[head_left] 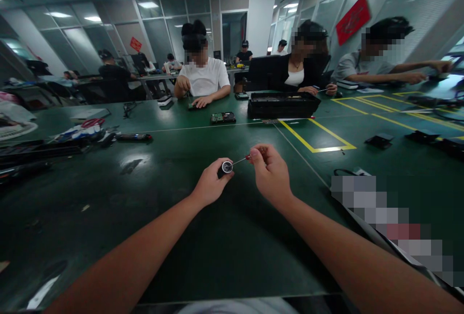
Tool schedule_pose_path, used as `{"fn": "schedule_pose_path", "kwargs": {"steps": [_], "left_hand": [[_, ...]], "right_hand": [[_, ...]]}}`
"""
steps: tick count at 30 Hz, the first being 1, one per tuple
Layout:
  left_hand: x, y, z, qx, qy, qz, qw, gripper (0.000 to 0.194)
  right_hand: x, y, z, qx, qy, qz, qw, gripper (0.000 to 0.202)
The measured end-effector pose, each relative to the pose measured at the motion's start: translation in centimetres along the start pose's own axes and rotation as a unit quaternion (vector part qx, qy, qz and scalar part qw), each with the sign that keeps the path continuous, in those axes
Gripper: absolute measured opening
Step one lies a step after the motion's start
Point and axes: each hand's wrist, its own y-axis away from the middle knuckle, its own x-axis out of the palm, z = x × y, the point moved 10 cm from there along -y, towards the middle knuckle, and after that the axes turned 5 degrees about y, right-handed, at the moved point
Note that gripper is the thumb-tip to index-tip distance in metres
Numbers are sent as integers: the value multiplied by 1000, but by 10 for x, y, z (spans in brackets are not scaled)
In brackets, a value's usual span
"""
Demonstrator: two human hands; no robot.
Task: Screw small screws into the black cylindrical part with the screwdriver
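Observation:
Held in my left hand [210, 182] is a small black cylinder with a silver-rimmed round end [227, 167], which faces up and to the right. My right hand [271, 171] pinches the red handle of a thin screwdriver [239, 161]. Its metal shaft points left, and the tip reaches the round end of the cylinder; whether it sits inside cannot be made out. Both hands are above the green table [232, 256], close together. Fingers of my left hand wrap around the cylinder and partly hide its body.
A circuit-board device [223, 118] and a long black case [283, 105] lie ahead. Black tools [133, 137] and cables are at left. Yellow tape [315, 150] marks the right side, near small black parts [379, 140]. Across the table sit several people, one in a white shirt [205, 79].

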Motion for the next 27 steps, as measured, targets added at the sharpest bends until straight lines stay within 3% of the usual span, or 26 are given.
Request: {"fn": "schedule_pose_path", "kwargs": {"steps": [8, 17, 23, 27], "left_hand": [[-2, 0, 0, 16, -11, -13, 1000, 25], [-18, -3, 9, 31, -47, -58, 997, 28], [-13, -3, 7, 47, -67, -39, 996, 28], [-12, -2, 6, 48, -73, -44, 995, 29]], "right_hand": [[0, 0, 12, -34, 93, 29, 995, 23], [18, 8, 30, -105, 131, 110, 980, 18], [16, 4, 19, -44, 148, 100, 983, 35], [18, 5, 21, -65, 155, 105, 980, 39]]}}
